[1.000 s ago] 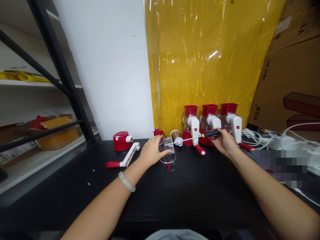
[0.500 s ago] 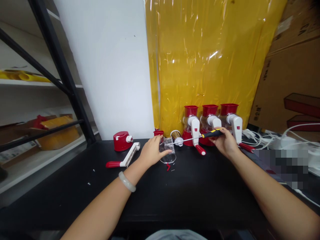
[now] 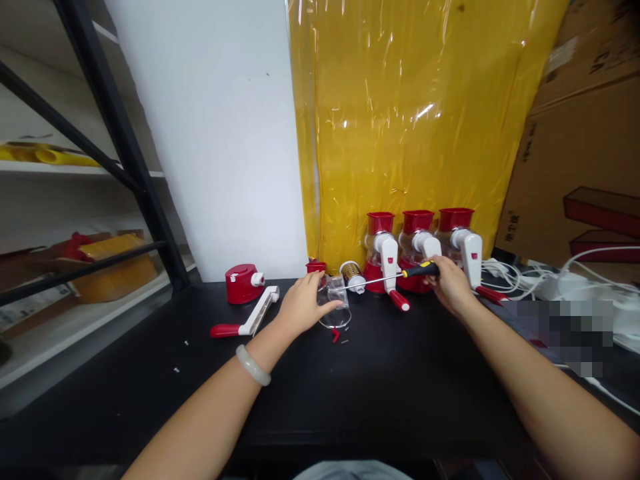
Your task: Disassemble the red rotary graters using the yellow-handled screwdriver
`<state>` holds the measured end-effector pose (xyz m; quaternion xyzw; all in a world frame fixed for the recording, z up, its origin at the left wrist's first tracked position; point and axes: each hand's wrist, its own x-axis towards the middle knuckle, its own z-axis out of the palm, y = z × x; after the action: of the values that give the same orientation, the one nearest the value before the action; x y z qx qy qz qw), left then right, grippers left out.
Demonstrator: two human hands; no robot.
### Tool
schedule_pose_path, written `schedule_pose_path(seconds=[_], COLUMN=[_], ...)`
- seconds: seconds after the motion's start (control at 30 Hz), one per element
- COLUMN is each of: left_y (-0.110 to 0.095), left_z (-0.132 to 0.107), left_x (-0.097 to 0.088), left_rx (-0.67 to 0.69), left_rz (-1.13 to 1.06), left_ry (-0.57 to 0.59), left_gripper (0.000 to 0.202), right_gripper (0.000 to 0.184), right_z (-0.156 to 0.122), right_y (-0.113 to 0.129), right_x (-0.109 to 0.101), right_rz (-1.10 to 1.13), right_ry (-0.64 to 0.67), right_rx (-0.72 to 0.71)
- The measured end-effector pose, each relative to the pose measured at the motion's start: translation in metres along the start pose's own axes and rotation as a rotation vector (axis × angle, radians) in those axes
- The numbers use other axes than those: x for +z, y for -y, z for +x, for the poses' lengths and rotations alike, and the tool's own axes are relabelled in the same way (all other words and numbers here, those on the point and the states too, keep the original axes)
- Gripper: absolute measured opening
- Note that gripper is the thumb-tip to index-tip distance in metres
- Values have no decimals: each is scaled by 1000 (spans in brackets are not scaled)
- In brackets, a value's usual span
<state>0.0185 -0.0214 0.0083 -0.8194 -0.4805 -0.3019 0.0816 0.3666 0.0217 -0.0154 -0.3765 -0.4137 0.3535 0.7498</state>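
Observation:
My left hand (image 3: pixel 306 301) is closed around a clear plastic grater body (image 3: pixel 336 316) that lies on the black table. In my right hand (image 3: pixel 449 283) is a screwdriver (image 3: pixel 419 269) with a yellow and black handle, held nearly level. Its long shaft points left, and the tip reaches the clear body beside my left thumb; the exact contact is too small to make out. Just behind lies a grater drum (image 3: pixel 353 276) with a white end. In front of the clear body are a small red part (image 3: pixel 335 335) and a thin metal pin (image 3: pixel 345 342).
Three red-and-white rotary graters (image 3: pixel 381 250) stand at the back right. To the left are a red round base (image 3: pixel 243 283) and a white crank with red handle (image 3: pixel 250 321). Tiny screws (image 3: pixel 176 369) lie on the table (image 3: pixel 380 393). White cables (image 3: pixel 520 280) fill the right side.
Both hands keep their hold and nearly the same place. The fingers of my right hand have shifted slightly around the screwdriver handle, and the whole view has moved a little.

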Motion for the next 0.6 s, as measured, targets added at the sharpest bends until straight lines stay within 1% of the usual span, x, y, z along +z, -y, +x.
schedule_pose_path(seconds=[0.1,0.2,0.27,0.47,0.6], left_y=[0,-1,0,1,1], left_z=[0,0,0,0,0], left_x=[0,0,0,0,1], left_rx=[-2,-3,0,2,8], left_rz=[3,5,2,-1,0], left_ry=[2,1,-1,-1,-2], left_gripper=[78,78,78,76,78], right_gripper=[18,17,16,13,13], right_z=[-3,-4,-5,-4,-1], right_y=[5,8,10,9,3], right_x=[5,8,7,2,0], right_rz=[76,147,176,180,138], right_ry=[-11,-28,-26,-7,-12], right_rx=[58,139,168,169,149])
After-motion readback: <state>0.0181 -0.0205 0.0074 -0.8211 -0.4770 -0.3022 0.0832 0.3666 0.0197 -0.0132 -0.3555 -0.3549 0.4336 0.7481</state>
